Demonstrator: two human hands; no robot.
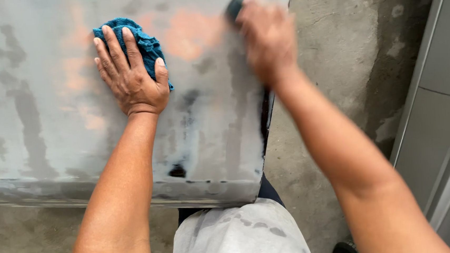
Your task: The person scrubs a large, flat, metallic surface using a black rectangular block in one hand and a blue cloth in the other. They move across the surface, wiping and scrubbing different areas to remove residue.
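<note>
A large grey panel (40, 129) with sanded patches of dark grey and pinkish filler fills the left and middle. My left hand (131, 69) lies flat on it, fingers spread, pressing a crumpled blue cloth (145, 42) against the surface. My right hand (266, 36) is blurred near the panel's upper right edge, closed over a small dark block (235, 5) that shows only at its tip.
The panel's right edge (266, 113) drops off to a rough concrete floor (336, 55). A grey metal frame or door (439, 101) runs along the right side. My stained light trousers (238, 236) show below, with a small black wheel (345, 251) near the bottom.
</note>
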